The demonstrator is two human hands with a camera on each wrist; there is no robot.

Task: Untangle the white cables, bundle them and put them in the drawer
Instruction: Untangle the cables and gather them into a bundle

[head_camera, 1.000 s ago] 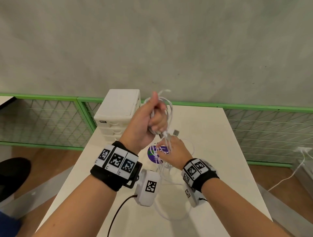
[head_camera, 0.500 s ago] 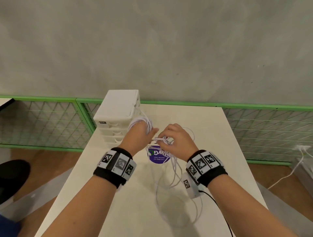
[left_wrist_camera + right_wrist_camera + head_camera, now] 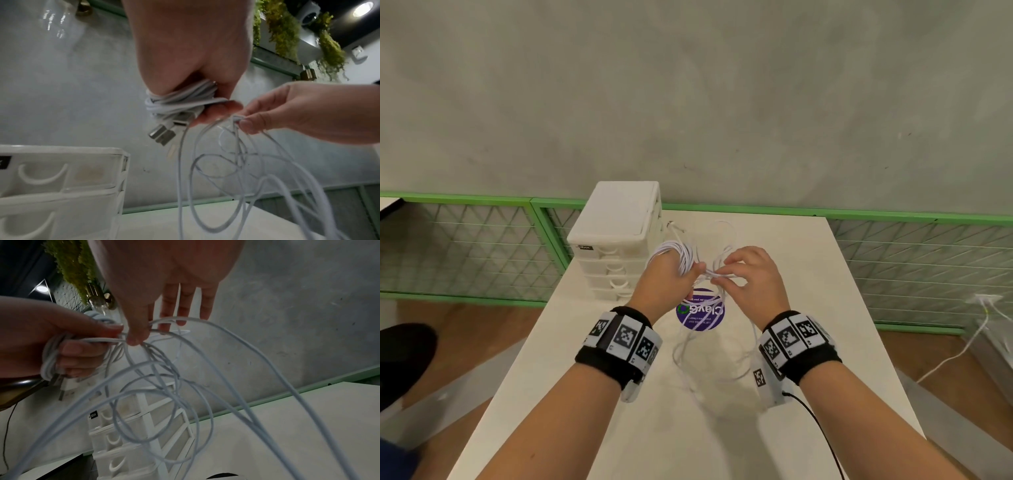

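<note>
Our left hand [image 3: 669, 274] is wrapped in a coil of the white cables [image 3: 180, 99], its fingers curled round the turns with the metal plugs [image 3: 162, 134] poking out below, while our right hand [image 3: 751, 274] pinches a few loose strands between thumb and forefinger, its other fingers spread straight. Taking the drawer unit [image 3: 616, 240] as our landmark, the white table [image 3: 825, 342] runs out to its right and toward us; the coil sits just right of the unit's upper drawers, the pinch just beyond that again, and the slack loops [image 3: 709, 356] hang from both hands down to the tabletop, over the purple sticker [image 3: 702, 313]. All drawers look closed. We judge bundling to be under way, with plenty of cable left to take in. What the next turn depends on: the free length trails down and toward us from the pinch, the coil's axis lies roughly across the left palm, and the right hand is the nearer to the slack, so it should feed while the left holds.
</note>
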